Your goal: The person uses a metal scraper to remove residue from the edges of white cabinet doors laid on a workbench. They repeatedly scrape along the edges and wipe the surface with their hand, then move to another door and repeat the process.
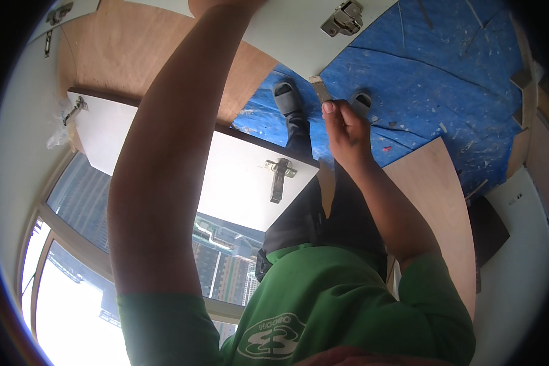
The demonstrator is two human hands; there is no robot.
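Note:
At the top, my left hand (219,5) reaches over the upper white panel (287,36); its fingers are cut off by the frame. That panel carries a metal hinge (341,19). My right hand (346,128) is closed on a flat metal scraper-like tool (319,88), whose end is at the panel's lower corner; whether it touches cannot be told. Beneath my left forearm lies another white panel (226,189) with a dark edge and metal hinges (279,177), one at each end.
Plywood (104,46) is at upper left. A blue, debris-spotted sheet (433,79) covers the floor around my sandalled feet (287,97). Boards (433,201) stand or lie at right. A curved window (73,207) spans the lower left.

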